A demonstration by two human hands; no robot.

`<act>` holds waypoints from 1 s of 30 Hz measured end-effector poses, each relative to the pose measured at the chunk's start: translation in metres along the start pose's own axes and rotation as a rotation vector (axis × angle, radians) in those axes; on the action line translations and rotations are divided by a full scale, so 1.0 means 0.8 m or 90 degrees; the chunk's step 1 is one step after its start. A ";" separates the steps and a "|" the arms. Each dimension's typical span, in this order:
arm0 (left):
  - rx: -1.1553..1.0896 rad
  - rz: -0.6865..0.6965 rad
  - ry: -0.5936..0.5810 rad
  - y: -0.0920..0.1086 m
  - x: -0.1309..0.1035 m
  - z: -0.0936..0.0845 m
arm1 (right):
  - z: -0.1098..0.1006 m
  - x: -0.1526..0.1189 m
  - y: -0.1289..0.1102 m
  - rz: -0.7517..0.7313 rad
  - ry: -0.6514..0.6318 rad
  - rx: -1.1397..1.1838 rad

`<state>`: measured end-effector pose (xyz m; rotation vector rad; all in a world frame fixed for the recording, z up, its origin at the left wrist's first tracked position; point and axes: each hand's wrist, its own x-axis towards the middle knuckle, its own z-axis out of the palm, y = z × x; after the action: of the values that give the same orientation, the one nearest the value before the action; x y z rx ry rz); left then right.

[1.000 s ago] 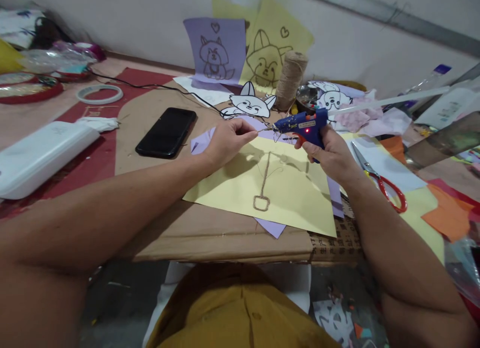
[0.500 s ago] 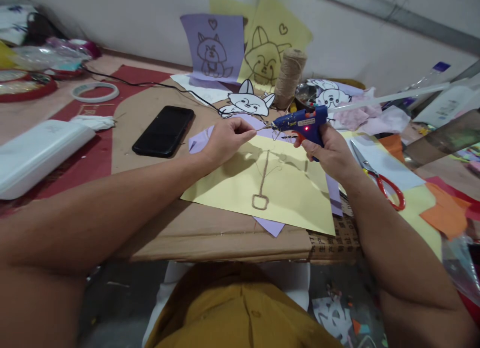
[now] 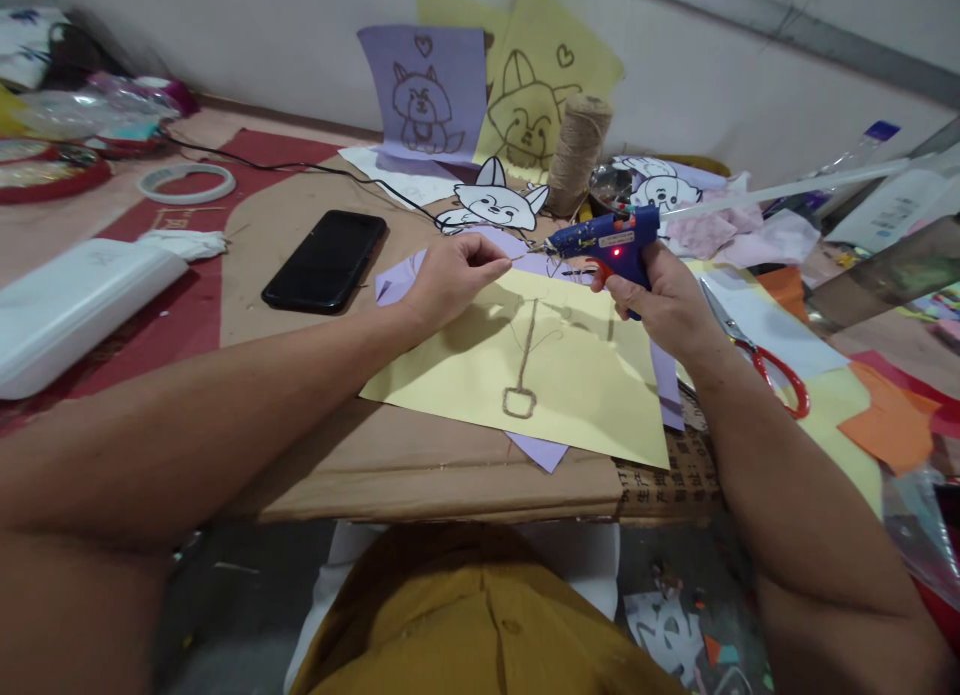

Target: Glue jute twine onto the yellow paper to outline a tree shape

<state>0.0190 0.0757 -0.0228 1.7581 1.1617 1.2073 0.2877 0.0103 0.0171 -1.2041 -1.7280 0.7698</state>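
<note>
My right hand (image 3: 664, 295) is wrapped round the handle of a blue glue gun (image 3: 604, 237) with a red light lit, its nozzle pointing left. My left hand (image 3: 461, 275) pinches a short piece of twine (image 3: 519, 257) between thumb and fingertips, close by the nozzle. Below both hands lies a yellow sheet (image 3: 592, 405) that bears a twine outline (image 3: 519, 402), a small square with a long stem. Thin pencil lines show beside the stem. Whether the nozzle touches the twine cannot be made out.
A black phone (image 3: 325, 261) lies left of my left hand. Behind are a twine spool (image 3: 579, 150), a cut-out paper fox (image 3: 496, 197) and two drawings on the wall. Red-handled scissors (image 3: 780, 380) rest by my right forearm. A tape roll (image 3: 186, 182) is at the back left.
The glue gun has shifted very slightly right and its nozzle sits a little further from my left fingertips. My left hand has stayed almost where it was, still pinching.
</note>
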 end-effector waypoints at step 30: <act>0.004 0.019 -0.003 -0.001 0.001 0.001 | 0.002 -0.001 0.000 0.003 -0.006 -0.021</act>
<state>0.0193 0.0764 -0.0236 1.7881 1.1412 1.2179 0.2866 0.0098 0.0160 -1.2297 -1.7523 0.7535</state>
